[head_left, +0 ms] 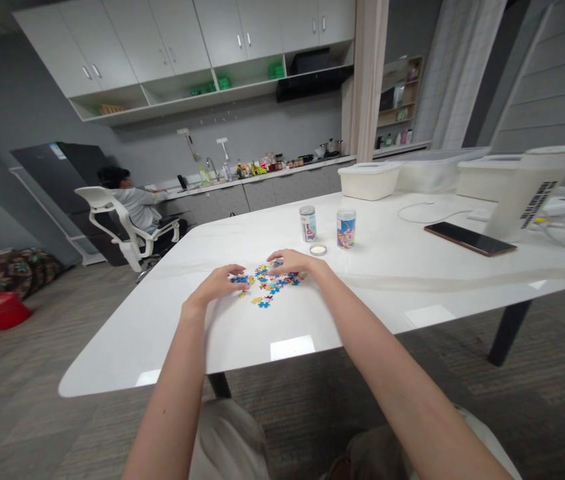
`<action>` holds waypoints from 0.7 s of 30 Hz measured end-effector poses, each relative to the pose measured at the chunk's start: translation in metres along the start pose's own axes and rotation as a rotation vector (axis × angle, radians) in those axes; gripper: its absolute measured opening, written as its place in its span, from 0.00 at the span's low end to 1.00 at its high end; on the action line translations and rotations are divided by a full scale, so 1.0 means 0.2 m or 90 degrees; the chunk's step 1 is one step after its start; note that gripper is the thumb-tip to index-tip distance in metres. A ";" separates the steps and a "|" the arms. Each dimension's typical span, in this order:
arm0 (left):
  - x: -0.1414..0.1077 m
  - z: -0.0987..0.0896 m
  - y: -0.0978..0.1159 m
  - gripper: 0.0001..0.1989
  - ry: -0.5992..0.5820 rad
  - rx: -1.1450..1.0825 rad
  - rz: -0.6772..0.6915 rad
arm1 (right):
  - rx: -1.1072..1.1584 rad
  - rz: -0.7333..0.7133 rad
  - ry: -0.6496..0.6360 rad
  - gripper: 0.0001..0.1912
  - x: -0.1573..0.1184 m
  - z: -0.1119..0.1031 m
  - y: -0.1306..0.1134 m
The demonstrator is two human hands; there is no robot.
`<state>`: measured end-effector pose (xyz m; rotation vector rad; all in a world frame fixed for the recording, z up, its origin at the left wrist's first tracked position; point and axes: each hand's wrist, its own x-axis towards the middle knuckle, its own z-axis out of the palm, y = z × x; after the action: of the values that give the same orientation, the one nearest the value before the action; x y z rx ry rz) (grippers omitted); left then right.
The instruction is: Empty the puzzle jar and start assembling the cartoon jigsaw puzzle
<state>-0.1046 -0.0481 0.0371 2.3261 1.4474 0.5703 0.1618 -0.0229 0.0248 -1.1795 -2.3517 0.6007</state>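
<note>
Colourful jigsaw puzzle pieces (275, 288) lie in a loose heap on the white tabletop, blue, yellow and red among them. At the left side of the heap is my left hand (216, 283), its fingers and thumb apart around a few blue pieces. My right hand (293, 261) arches over the far right part, fingers curved and spread, hiding some pieces under the palm. Behind the heap stand a can with a silver lid (307, 224) and a clear-sided can with a colourful picture (346, 229). A round lid (318, 250) lies flat in front of them.
A phone (469, 239) lies to the right on the white table (412, 293), near a tall whitish cup (527, 193) and a cable. White storage boxes (368, 181) stand at the back right. A person (137, 203) sits in a white chair at the far left.
</note>
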 end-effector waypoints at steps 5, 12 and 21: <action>-0.02 -0.02 0.00 0.28 -0.067 -0.035 -0.013 | 0.018 0.012 -0.112 0.43 -0.01 -0.02 0.00; 0.02 0.01 0.04 0.20 -0.056 -0.052 0.046 | 0.009 0.009 -0.039 0.29 0.01 0.02 -0.04; 0.03 0.07 0.10 0.18 -0.038 -0.042 0.098 | -0.013 -0.011 -0.006 0.18 0.01 0.02 -0.08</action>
<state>-0.0794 -0.0519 0.0360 2.3951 1.2137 0.5757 0.1483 -0.0297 0.0304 -1.1659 -2.3789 0.5774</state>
